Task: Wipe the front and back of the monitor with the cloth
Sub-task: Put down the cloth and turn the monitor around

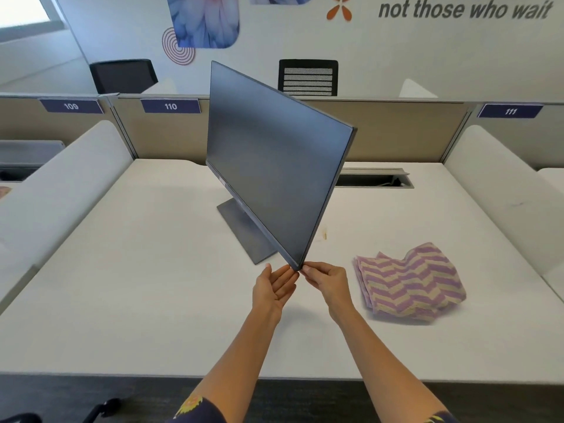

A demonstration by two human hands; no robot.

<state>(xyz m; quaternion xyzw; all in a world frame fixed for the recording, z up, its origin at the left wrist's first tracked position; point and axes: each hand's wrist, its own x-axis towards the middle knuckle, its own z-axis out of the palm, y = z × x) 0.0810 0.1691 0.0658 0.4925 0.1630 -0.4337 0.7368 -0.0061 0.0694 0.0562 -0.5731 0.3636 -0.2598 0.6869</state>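
A dark flat monitor (pixel 274 166) stands on its grey base (pixel 244 230) in the middle of the white desk (pixel 137 285), turned at an angle so its near lower corner points toward me. My left hand (pixel 274 288) is open, palm up, with its fingertips against that corner from the left. My right hand (pixel 328 280) pinches the same corner from the right with its fingertips. A folded cloth (pixel 412 285) with a purple and beige zigzag pattern lies on the desk to the right of my right hand, apart from it.
Padded white side dividers (pixel 61 184) flank the desk on both sides. A beige back partition (pixel 396 132) carries number labels. An open cable slot (pixel 374 180) sits behind the monitor. Two black chairs (pixel 308 77) stand beyond the partition. The desk's front edge runs near my forearms.
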